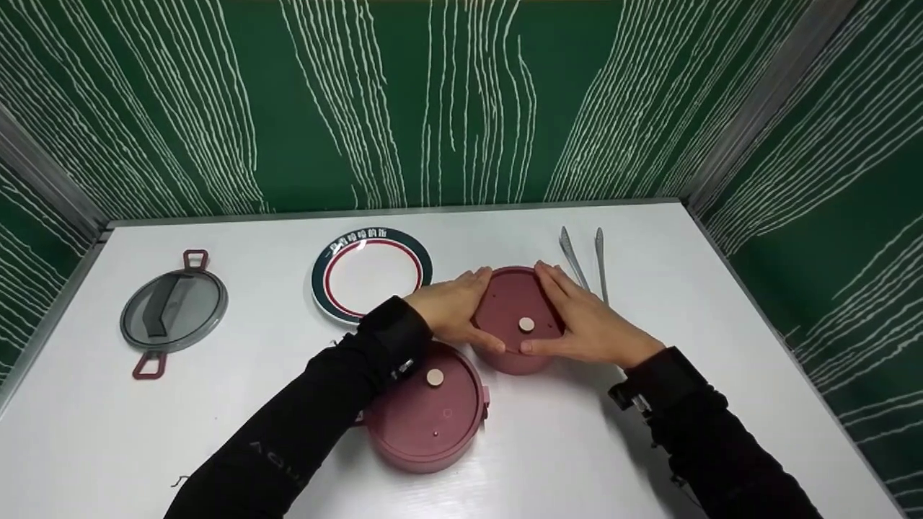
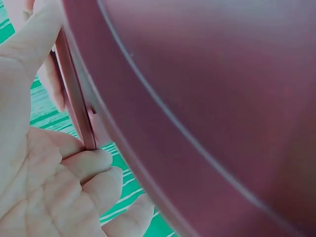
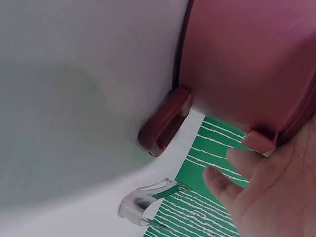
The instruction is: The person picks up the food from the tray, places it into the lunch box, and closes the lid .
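Both hands grip the rim of a dark red lid (image 1: 508,306) with a pale knob, on the dark red pot (image 1: 520,366) right of centre. My left hand (image 1: 456,306) has its thumb at the lid's near edge and its fingers round the far left side. On the opposite side, my right hand (image 1: 588,321) spans the rim the same way. In the right wrist view, its fingertips lie near a pink clip (image 3: 259,141) on the pot's side. A second lidded red pot (image 1: 422,425) stands nearer, partly under the left forearm.
Behind the left hand lies a white plate (image 1: 371,277) with a dark blue and red rim. Metal tongs (image 1: 603,263) lie beyond the right hand. At the far left sits a grey see-through lid (image 1: 195,310), with red loop handles (image 1: 149,366) showing at its edges.
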Action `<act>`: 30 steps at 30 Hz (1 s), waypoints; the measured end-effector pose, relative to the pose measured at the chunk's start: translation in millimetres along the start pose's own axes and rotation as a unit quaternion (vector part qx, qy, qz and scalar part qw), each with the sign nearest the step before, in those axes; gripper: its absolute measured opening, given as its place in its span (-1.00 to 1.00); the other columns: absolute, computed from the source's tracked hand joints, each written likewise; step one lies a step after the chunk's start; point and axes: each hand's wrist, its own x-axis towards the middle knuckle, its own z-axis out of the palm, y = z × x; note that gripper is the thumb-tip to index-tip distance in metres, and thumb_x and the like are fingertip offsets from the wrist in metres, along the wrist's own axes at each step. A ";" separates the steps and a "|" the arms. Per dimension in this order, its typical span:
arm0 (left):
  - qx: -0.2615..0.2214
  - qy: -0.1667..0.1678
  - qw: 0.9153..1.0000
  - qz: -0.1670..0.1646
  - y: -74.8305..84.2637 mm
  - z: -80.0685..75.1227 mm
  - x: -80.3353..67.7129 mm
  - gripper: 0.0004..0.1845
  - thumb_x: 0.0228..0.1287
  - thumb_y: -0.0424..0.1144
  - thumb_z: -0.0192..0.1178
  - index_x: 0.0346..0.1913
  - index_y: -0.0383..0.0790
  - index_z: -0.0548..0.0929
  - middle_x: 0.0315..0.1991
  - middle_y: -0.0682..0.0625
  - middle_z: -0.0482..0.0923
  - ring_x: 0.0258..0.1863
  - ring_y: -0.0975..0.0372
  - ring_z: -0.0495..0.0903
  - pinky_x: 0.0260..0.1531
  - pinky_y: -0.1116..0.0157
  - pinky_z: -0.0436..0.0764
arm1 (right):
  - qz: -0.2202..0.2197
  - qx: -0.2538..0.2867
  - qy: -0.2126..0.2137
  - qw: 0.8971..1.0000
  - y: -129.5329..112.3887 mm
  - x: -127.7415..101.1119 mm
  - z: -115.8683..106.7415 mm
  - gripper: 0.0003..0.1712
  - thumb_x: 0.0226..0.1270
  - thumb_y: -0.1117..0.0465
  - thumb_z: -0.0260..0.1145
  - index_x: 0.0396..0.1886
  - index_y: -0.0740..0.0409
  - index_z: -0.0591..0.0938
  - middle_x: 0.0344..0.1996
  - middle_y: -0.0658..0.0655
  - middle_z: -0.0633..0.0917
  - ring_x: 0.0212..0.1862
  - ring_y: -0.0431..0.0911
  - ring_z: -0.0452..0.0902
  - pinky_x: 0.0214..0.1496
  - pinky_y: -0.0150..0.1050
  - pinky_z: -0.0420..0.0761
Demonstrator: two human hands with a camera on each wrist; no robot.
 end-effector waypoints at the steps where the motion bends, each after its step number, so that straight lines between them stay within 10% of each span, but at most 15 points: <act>1: 0.002 -0.002 1.000 -0.001 0.2 -0.5 0.1 0.34 0.31 0.37 0.39 0.75 -0.33 -0.16 0.78 -0.21 -0.13 0.78 0.00 -0.06 0.75 0.12 0.07 | 0.001 0.002 -0.002 1.000 0.0 0.4 -0.1 0.46 0.25 -0.46 0.45 0.79 0.17 -0.11 0.78 0.26 -0.07 0.76 0.30 -0.10 0.69 0.36 0.19; 30: -0.038 -0.020 0.999 0.005 -4.2 -5.1 -3.1 0.29 0.39 0.32 0.34 0.75 -0.33 -0.24 0.78 -0.23 -0.23 0.78 -0.06 -0.14 0.76 0.09 0.01 | 0.016 0.026 0.013 0.999 7.0 -4.5 1.5 0.53 0.18 -0.40 0.53 0.79 0.18 -0.18 0.78 0.23 -0.10 0.77 0.31 -0.22 0.68 0.44 0.12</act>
